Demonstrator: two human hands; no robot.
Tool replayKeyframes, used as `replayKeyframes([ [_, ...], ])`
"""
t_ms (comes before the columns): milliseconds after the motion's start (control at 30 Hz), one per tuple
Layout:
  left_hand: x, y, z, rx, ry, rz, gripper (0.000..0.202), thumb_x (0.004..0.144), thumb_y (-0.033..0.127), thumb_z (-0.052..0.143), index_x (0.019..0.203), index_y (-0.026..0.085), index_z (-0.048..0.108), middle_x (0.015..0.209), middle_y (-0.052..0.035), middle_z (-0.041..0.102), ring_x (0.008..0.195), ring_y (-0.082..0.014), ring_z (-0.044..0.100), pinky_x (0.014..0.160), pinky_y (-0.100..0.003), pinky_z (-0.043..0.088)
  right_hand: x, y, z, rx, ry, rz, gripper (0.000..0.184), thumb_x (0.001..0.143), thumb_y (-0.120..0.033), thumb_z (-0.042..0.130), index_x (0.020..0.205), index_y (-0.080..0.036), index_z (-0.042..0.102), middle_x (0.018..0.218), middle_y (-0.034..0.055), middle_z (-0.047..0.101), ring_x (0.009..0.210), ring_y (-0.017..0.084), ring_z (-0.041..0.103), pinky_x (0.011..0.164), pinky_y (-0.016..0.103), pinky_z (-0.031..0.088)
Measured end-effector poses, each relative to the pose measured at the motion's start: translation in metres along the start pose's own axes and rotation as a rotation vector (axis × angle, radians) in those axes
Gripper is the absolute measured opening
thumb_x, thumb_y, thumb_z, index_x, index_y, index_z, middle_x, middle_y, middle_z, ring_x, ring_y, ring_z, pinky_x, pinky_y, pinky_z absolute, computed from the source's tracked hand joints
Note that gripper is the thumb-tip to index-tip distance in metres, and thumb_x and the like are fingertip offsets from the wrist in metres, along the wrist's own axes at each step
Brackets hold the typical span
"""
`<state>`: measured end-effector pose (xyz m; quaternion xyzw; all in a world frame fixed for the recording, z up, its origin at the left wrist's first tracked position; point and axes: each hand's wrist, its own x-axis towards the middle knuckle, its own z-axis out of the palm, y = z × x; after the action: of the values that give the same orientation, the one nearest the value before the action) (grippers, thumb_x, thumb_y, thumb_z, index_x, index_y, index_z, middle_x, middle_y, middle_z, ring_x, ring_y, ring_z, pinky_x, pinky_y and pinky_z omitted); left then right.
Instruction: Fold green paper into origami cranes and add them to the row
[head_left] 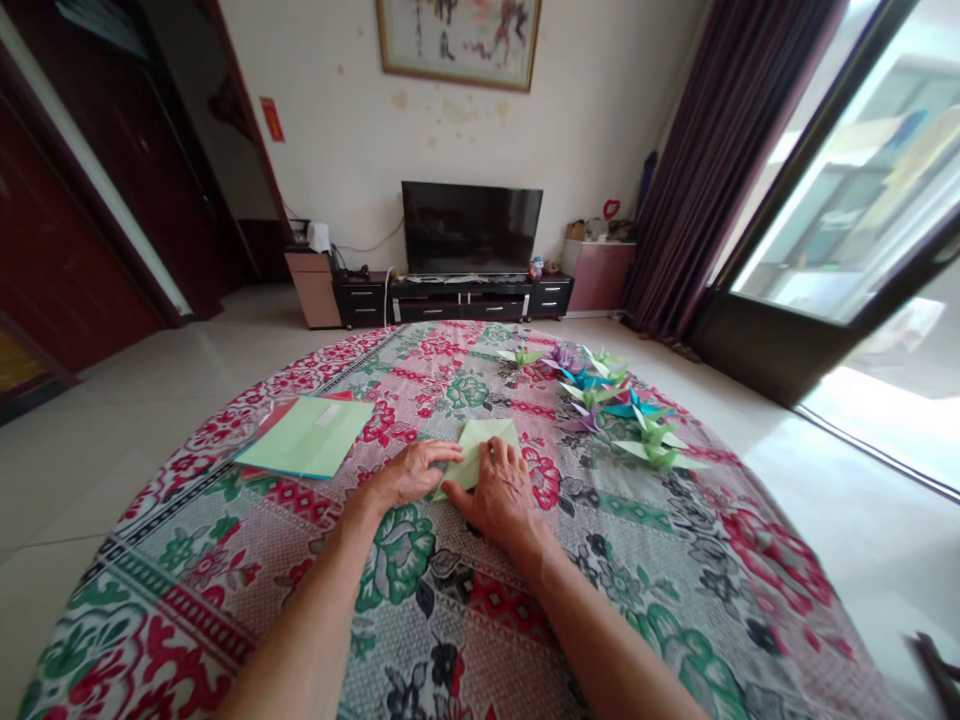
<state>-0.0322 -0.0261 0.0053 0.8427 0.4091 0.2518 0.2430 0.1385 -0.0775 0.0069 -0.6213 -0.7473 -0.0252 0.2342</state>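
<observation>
Left hand (pixel 411 472) and right hand (pixel 501 490) meet over pale green folded paper (pixel 471 465)

At the far left stands a dark red door (pixel 67 190). On the left side of the table, a flowered cloth (pixel 247 560) carries a stack of paper sheets (pixel 304 440), light green on top, with blue and red edges showing beneath; a small pale slip (pixel 328 416) lies on the top sheet.

Right of the stack, the left hand reaches in with its fingers stretched toward the right, their tips at the left part of the folded paper; whether it pinches the edge I cannot tell. The folded paper lies flat at the middle of the table. The right hand rests palm down across its right and near part, thumb spread away from the bent fingers.

Beyond the table's far edge, a television (pixel 472 230) stands on a low black cabinet (pixel 435 300). On the far right of the cloth sit folded paper birds (pixel 591 397) in green, blue and purple, gathered close together. Farther right hang dark purple curtains (pixel 720 150), beside a bright glass door (pixel 847 220).
</observation>
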Motion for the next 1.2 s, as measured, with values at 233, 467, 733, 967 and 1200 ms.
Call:
replayKeyframes([
  [233,-0.001,0.001,-0.004,-0.080,-0.029,-0.026,0.064,0.055,0.001,0.036,0.109,0.020,0.065,0.124,-0.0023,0.059,0.118,-0.0150,0.050,0.106,-0.033,0.035,0.000,-0.005,0.003,-0.009,-0.001,0.025,0.065,0.070,-0.067,0.052,0.107,-0.014,0.053,0.109,0.0163,0.049,0.101,0.032,0.044,0.088,0.044,0.033],
  [467,-0.001,0.006,-0.007,-0.084,-0.053,-0.042,0.069,0.051,0.001,0.035,0.110,0.020,0.065,0.124,-0.0015,0.059,0.119,-0.0153,0.050,0.107,-0.034,0.034,-0.001,-0.011,0.004,-0.011,-0.001,0.043,0.068,0.069,-0.070,0.050,0.105,-0.013,0.053,0.108,0.0177,0.049,0.100,0.033,0.044,0.087,0.046,0.033],
  [733,0.000,0.003,-0.005,-0.107,-0.052,-0.039,0.070,0.051,0.002,0.034,0.111,0.019,0.064,0.125,-0.0018,0.059,0.118,-0.0153,0.051,0.107,-0.032,0.033,-0.001,-0.017,0.007,-0.027,0.025,0.061,0.076,0.066,-0.075,0.047,0.107,-0.011,0.052,0.108,0.0197,0.049,0.099,0.035,0.043,0.087,0.050,0.032],
  [967,0.000,0.006,-0.006,-0.087,-0.053,-0.054,0.070,0.051,0.003,0.032,0.112,0.016,0.064,0.123,-0.0028,0.060,0.117,-0.0150,0.051,0.106,-0.029,0.033,-0.002,-0.021,0.011,-0.013,0.024,0.084,0.086,0.062,-0.076,0.051,0.114,-0.008,0.048,0.117,0.0232,0.046,0.109,0.039,0.039,0.093,0.052,0.027],
  [1200,0.000,0.006,-0.006,-0.086,-0.053,-0.074,0.071,0.051,0.003,0.033,0.114,0.017,0.063,0.123,-0.0034,0.060,0.117,-0.0155,0.051,0.106,-0.030,0.033,-0.003,-0.022,0.017,-0.004,0.012,0.108,0.100,0.055,-0.079,0.052,0.123,-0.006,0.043,0.125,0.0253,0.041,0.114,0.042,0.036,0.096,0.053,0.023],
])
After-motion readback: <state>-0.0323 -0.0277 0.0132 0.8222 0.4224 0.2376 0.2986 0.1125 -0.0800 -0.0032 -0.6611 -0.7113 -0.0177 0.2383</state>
